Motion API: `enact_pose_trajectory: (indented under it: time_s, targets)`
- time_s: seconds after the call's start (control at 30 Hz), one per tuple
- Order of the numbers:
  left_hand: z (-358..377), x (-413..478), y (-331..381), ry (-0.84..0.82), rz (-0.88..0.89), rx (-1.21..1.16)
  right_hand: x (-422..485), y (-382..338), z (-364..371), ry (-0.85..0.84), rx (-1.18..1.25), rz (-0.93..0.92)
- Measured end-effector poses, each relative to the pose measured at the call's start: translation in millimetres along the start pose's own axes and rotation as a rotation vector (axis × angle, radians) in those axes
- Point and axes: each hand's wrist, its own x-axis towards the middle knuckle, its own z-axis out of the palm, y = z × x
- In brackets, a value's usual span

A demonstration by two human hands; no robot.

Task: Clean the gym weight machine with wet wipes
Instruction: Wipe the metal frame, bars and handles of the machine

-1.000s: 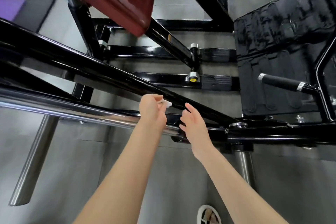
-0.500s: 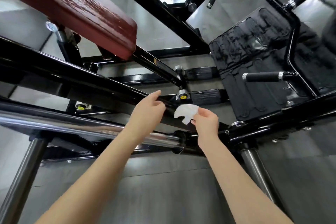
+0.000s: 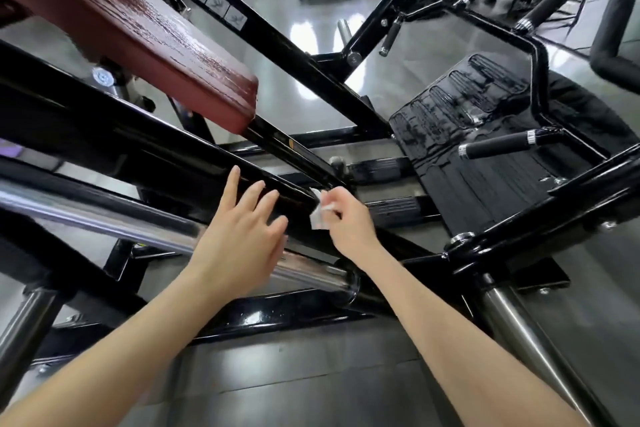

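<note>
Wet wipe (image 3: 318, 217): a small crumpled white piece at the centre of the frame, against or just beside the lower end of the sloping black frame bar (image 3: 138, 135); blur hides whether they touch.
Right hand (image 3: 346, 218): its grip is clamped on the wipe, fingers curled round it, knuckles up.
Left hand (image 3: 239, 243): left of the wipe, grip apart, fingers spread over the bar's underside and holding nothing.
Step in hand: probably wiping this bar.
Doing it well: spread the wipe flat so more of it meets the paint, press evenly, run long strokes along the bar, and steady the body with the free hand.
Chrome rod (image 3: 104, 215): runs just below the bar, lower left.
Red pad (image 3: 138, 31): upper left, glossy.
Footplate (image 3: 485, 135): right of centre, black and ribbed.
</note>
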Motion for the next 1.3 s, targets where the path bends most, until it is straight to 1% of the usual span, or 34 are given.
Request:
enact_pose_trajectory:
  time_s: [0.03,0.07,0.1,0.23,0.27,0.33,0.47,0.57,0.67,0.77,0.8,0.9,0.93,0.97,1.07,1.13,1.2,1.3]
  targets:
    - [-1,1,0,0.007,-0.002,-0.004,-3,-5,4,-0.048,-0.014,-0.094]
    - [-2,0,-1,0.024,-0.001,-0.002,-6,-8,6,-0.087,-0.039,-0.152]
    - [-4,-2,-1,0.034,-0.003,0.004,-6,-5,3,-0.108,-0.046,-0.157]
    - [-13,-15,-18,0.082,-0.037,0.023,-1,24,-23,-0.11,0.062,0.025]
    - [-14,-21,-25,0.107,-0.046,0.021,-1,25,-24,-0.101,0.056,0.03]
    - [-14,-35,-40,0.169,-0.066,0.026,-2,9,-15,-0.099,0.014,-0.057]
    - [-17,-63,-62,0.349,-0.084,0.059,6,-51,14,-0.141,0.007,-0.299]
    - [-16,-75,-73,0.459,-0.091,0.058,12,-73,17,-0.165,0.032,-0.359]
    - [-11,-80,-74,0.478,-0.109,0.039,6,-51,7,-0.127,0.035,-0.281]
    - [-10,-81,-70,0.463,-0.124,0.034,-4,-18,-11,-0.08,-0.15,-0.147]
    - [-10,-82,-68,0.471,-0.128,0.034,-8,-11,-18,-0.039,-0.148,-0.125]
    - [-5,-85,-64,0.509,-0.152,0.023,-29,-6,-30,0.162,0.039,-0.111]
    - [-3,-87,-61,0.525,-0.161,0.017,-36,-7,-30,0.196,0.096,-0.1]
    - [-2,-89,-57,0.543,-0.162,0.006,-40,-5,-28,0.201,0.142,-0.073]
    - [2,-98,-36,0.641,-0.169,-0.072,-53,0,-16,0.13,0.332,0.135]
    - [8,-107,-12,0.692,-0.24,-0.177,-62,-3,-13,0.077,0.449,0.225]
    - [21,-116,12,0.641,-0.325,-0.317,-75,-11,-14,0.031,0.461,0.21]
    - [47,-121,37,0.454,-0.517,-0.636,-96,-16,-15,0.042,0.285,0.108]
